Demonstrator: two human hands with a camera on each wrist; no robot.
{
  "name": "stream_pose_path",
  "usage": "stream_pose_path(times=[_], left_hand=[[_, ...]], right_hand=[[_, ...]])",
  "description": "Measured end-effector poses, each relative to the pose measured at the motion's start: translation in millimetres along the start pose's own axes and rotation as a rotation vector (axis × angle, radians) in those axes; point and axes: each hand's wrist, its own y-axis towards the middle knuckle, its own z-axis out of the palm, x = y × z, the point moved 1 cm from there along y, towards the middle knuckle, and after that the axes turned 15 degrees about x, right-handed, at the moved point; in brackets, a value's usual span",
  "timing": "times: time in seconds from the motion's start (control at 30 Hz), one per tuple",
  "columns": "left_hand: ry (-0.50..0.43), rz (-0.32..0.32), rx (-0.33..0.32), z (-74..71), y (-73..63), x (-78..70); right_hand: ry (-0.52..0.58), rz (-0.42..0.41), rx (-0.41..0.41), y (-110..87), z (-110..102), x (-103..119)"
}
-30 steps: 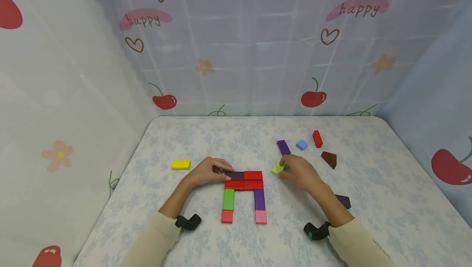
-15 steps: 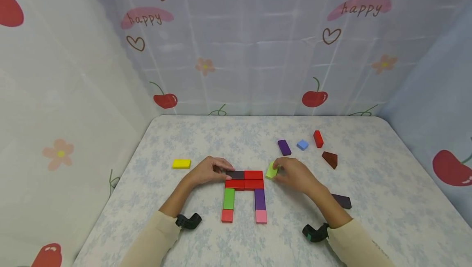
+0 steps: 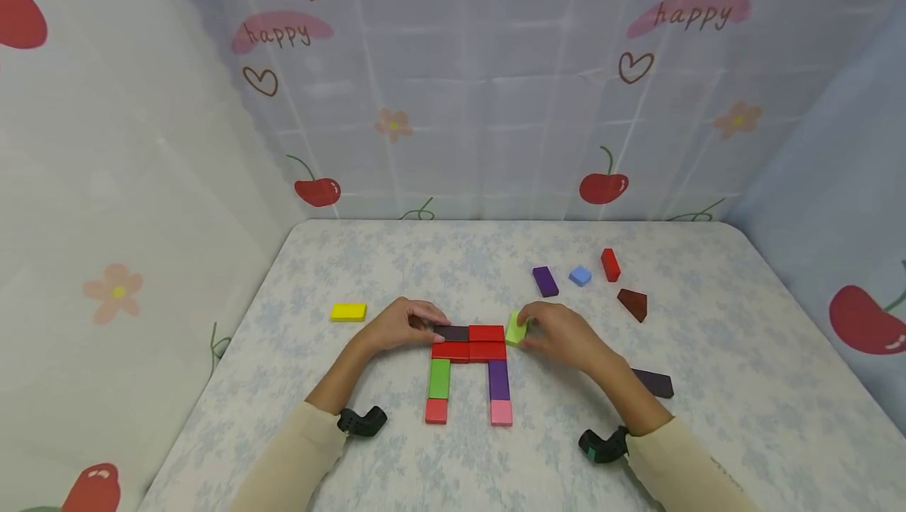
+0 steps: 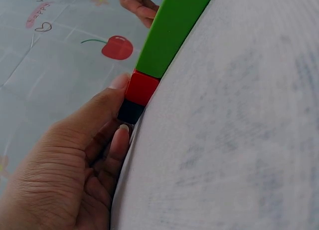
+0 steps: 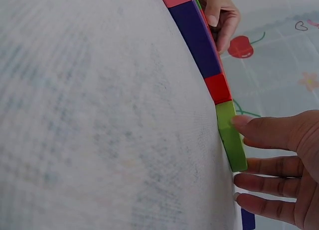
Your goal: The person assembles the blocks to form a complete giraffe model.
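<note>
My left hand [image 3: 396, 327] pinches the left end of a dark block [image 3: 454, 333] between thumb and fingertips. That block lies in line with a red block [image 3: 486, 333], behind two more red blocks [image 3: 487, 351]. A green block [image 3: 440, 378] and a purple block [image 3: 499, 380] extend toward me from this row, tipped with a small red block [image 3: 436, 411] and a pink block [image 3: 501, 413]. At the row's right end, my right hand [image 3: 566, 333] holds a yellow-green block [image 3: 515, 328] by thumb and fingertips. In the right wrist view the yellow-green block [image 5: 230, 135] touches a red one.
Loose blocks lie around: yellow [image 3: 349, 312] at left, and purple [image 3: 546, 281], light blue [image 3: 580, 276], red [image 3: 610, 265], brown [image 3: 632, 304] at back right. A dark block [image 3: 654, 383] sits beside my right forearm. A printed curtain [image 3: 453, 103] hangs behind the table.
My right hand has brought the yellow-green block leftward and turned it more upright, up against the right end of the red blocks. The left hand has stayed on the dark block.
</note>
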Motion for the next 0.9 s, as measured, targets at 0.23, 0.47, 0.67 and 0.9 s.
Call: stream_pose_path(times=[0.23,0.47,0.67,0.9], left_hand=[[-0.006,0.005,-0.004,-1.4,0.5,12.6],[-0.021,0.016,-0.001,4.6,1.9,13.6],[-0.031,0.025,0.008,8.0,4.3,10.7],[-0.027,0.038,0.007,2.4,-0.6,-4.5]], right_hand=[[0.005,0.002,0.004,1.3,0,0],[0.004,0.029,-0.032,-5.2,-3,0],[0.029,0.081,-0.198,-12.9,-21,-11],[-0.046,0.103,-0.100,7.6,-49,-35]])
